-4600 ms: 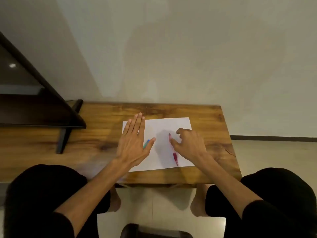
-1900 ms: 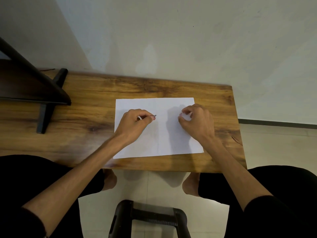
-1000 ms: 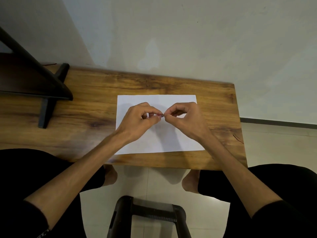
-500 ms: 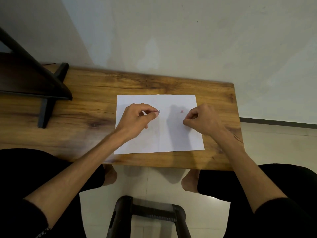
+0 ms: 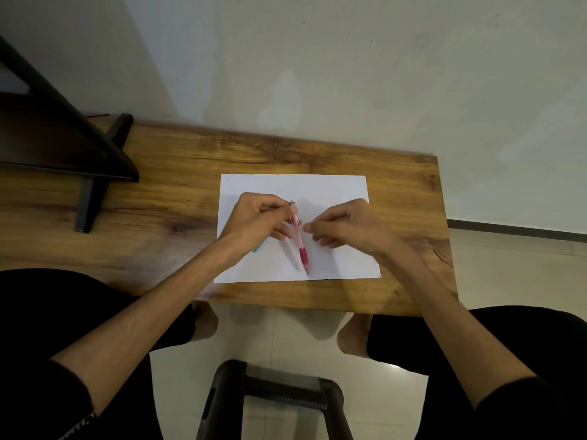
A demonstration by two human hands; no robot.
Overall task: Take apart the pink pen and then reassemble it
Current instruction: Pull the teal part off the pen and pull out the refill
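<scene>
Left hand (image 5: 257,219) now pinches the pink pen (image 5: 299,238) upright on the paper (image 5: 333,192), right hand (image 5: 346,228) loosely curled beside, whereas moments ago only small parts showed; reassembly seemingly underway.

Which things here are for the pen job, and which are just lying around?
For the job:
pink pen, pinched near its top by the left hand
right hand, fingers close beside the pen

Just lying about:
white paper sheet
teal object, mostly hidden under the left hand
wooden table
black stand
black stool
</scene>
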